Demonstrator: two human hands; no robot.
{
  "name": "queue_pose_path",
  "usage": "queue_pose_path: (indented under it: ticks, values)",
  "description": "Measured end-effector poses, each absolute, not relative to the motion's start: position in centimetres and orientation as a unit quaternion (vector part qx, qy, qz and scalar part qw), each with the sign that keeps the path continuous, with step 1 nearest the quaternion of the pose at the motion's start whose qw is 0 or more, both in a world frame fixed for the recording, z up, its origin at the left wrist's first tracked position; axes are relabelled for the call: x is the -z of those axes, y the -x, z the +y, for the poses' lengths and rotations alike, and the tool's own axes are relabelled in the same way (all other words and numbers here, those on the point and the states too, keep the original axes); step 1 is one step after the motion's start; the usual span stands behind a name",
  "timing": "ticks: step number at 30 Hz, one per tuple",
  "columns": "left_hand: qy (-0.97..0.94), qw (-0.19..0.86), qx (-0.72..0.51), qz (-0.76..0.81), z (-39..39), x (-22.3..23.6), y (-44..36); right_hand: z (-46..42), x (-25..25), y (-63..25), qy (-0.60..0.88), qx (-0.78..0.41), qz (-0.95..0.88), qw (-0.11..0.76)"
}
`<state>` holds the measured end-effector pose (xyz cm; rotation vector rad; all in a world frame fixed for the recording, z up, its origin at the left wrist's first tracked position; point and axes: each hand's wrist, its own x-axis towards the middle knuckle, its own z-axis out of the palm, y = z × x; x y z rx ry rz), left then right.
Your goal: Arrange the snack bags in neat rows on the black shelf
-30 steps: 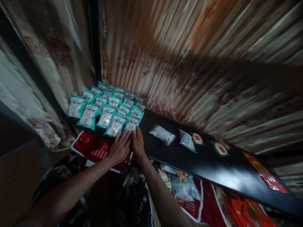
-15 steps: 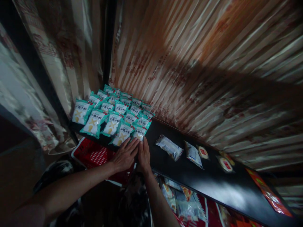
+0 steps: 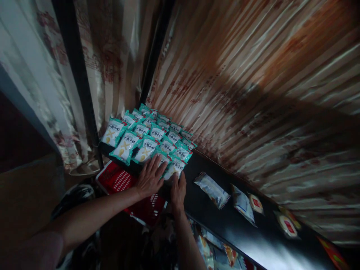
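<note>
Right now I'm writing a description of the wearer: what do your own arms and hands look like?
My left hand and right hand are bare, with no gloves, watch or bracelet visible. A dull pinkish sleeve ends above the left elbow; the right sleeve is out of view.

Teal-and-white snack bags (image 3: 148, 146) crowd the left end of the black shelf (image 3: 194, 202); both hands touch the near ones, above a red basket (image 3: 120, 180).
</note>
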<state>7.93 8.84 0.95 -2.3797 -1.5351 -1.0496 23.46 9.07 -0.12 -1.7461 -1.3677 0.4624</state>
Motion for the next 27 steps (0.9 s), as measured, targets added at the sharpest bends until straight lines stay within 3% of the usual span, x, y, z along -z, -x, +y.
queue_pose_path:
  ticks: [8, 27]
  values:
    - [0.766, 0.105, 0.371, -0.514, 9.0, -0.7, -8.2, 9.0, 0.4, -23.1, 0.717, -0.146, -0.532, 0.426]
    - [0.782, 0.062, 0.383, -0.488, 11.0, -0.8, -7.9, 8.5, -0.3, -22.0, 0.728, -0.155, -0.491, 0.454]
